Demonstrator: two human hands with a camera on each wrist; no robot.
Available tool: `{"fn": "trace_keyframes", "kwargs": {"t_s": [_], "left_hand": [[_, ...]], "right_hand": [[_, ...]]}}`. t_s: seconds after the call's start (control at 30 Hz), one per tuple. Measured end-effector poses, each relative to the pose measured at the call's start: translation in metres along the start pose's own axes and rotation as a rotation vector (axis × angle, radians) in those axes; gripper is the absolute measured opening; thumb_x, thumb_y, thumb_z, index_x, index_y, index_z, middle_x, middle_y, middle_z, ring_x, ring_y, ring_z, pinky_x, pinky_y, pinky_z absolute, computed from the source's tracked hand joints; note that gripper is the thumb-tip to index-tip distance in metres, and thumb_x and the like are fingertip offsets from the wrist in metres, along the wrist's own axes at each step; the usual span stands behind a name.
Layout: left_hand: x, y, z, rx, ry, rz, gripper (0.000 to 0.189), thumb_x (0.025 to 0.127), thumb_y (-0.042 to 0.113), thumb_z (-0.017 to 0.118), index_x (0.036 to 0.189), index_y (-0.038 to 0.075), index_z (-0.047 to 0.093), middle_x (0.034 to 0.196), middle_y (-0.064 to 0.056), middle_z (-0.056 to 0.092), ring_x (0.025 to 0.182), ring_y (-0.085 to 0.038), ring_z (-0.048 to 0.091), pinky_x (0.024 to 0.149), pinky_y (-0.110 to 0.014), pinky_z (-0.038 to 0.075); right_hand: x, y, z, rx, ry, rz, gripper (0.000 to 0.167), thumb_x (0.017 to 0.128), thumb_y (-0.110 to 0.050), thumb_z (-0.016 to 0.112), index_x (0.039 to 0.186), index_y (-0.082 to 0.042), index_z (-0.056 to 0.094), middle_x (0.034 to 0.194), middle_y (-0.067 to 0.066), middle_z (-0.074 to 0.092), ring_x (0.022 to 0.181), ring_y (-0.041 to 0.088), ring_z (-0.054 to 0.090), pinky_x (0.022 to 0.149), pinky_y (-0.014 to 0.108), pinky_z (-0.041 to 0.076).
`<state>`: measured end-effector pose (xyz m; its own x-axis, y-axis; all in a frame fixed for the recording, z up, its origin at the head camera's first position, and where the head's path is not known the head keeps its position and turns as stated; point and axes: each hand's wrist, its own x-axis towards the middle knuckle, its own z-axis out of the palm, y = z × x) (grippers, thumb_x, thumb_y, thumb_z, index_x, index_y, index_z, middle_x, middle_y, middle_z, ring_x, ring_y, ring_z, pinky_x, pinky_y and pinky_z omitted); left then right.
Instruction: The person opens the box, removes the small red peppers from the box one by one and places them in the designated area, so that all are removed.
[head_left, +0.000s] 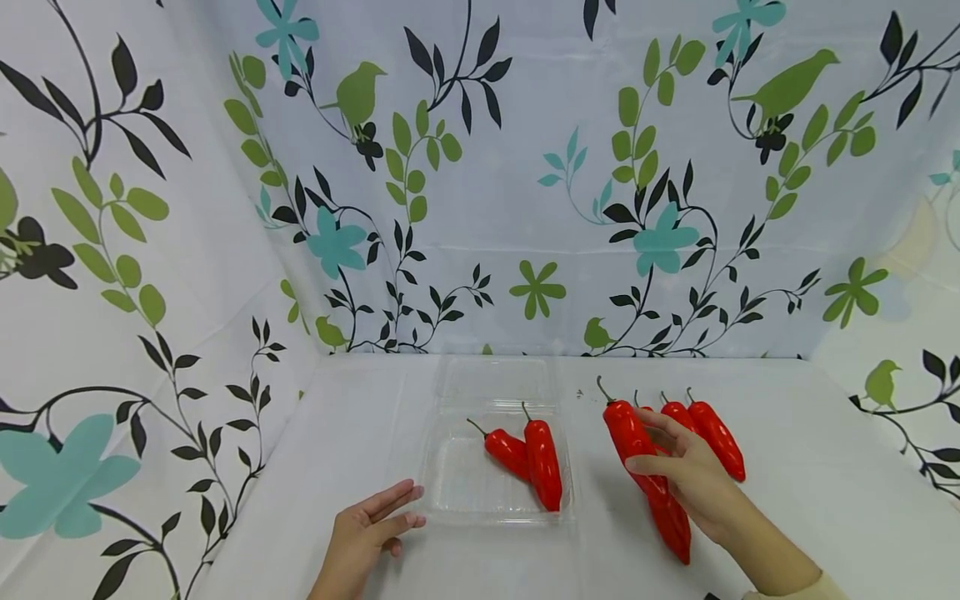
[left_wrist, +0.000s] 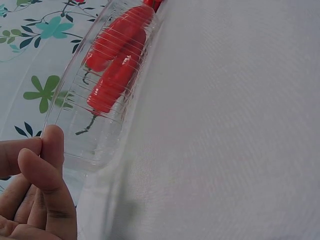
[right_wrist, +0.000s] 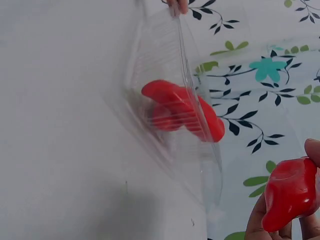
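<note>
A clear plastic clamshell container (head_left: 480, 492) lies with its lid (head_left: 495, 379) folded back. Inside it are two red chili peppers, one slanting (head_left: 506, 452) and partly under the other (head_left: 543, 467). My left hand (head_left: 367, 529) is at the container's left side, its fingers extended, fingertips at the rim. In the left wrist view the container's near wall (left_wrist: 95, 155) is beside those fingers. My right hand (head_left: 693, 475) grips a red chili pepper (head_left: 626, 433) between thumb and fingers, right of the container. The right wrist view shows this pepper's tip end (right_wrist: 290, 195) up close.
Several more red chili peppers lie right of the container: one at the far right (head_left: 717, 437), another (head_left: 670, 525) below my right hand, others partly hidden behind it. A white cloth covers the table (head_left: 802, 533); patterned curtains (head_left: 487, 208) hang behind and at the sides.
</note>
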<state>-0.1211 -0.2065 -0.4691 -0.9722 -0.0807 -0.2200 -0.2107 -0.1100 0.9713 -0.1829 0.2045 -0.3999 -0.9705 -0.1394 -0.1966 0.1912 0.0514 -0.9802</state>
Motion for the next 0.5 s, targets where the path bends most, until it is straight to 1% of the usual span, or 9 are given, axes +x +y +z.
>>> {"fn": "trace_keyframes", "kwargs": {"t_s": [0.1,0.2,0.37,0.5], "left_hand": [[0.001,0.0,0.001,0.0,0.0,0.001,0.052,0.091,0.0,0.071,0.14,-0.006,0.055,0.131,-0.016,0.066,0.092,-0.022,0.073,0.055,-0.023,0.046],[0.001,0.0,0.001,0.004,0.005,0.002,0.051,0.091,-0.001,0.071,0.14,-0.006,0.055,0.13,-0.016,0.066,0.091,-0.022,0.073,0.054,-0.023,0.045],[0.001,0.0,0.001,0.005,0.006,0.003,0.051,0.091,-0.001,0.07,0.14,-0.006,0.055,0.13,-0.016,0.066,0.091,-0.022,0.073,0.054,-0.023,0.045],[0.001,0.0,0.001,0.0,0.004,0.0,0.052,0.091,-0.001,0.07,0.141,-0.006,0.055,0.13,-0.016,0.066,0.092,-0.022,0.073,0.054,-0.022,0.045]], "right_hand": [[-0.004,0.005,-0.016,-0.026,0.012,0.0,0.085,0.091,-0.008,0.073,0.159,-0.01,0.023,0.159,0.019,0.025,0.14,0.041,0.028,0.092,0.044,0.054],[-0.007,0.01,-0.032,-0.079,0.034,0.005,0.087,0.09,-0.008,0.074,0.159,-0.007,0.021,0.158,0.021,0.023,0.14,0.044,0.027,0.091,0.046,0.055],[-0.009,0.015,-0.055,-0.257,0.077,0.035,0.092,0.088,-0.011,0.077,0.158,-0.002,0.019,0.152,0.029,0.027,0.135,0.051,0.03,0.084,0.049,0.057],[-0.008,0.017,-0.069,-0.411,0.1,0.054,0.095,0.085,-0.015,0.082,0.156,0.001,0.021,0.145,0.033,0.034,0.128,0.053,0.039,0.08,0.049,0.058]]}}
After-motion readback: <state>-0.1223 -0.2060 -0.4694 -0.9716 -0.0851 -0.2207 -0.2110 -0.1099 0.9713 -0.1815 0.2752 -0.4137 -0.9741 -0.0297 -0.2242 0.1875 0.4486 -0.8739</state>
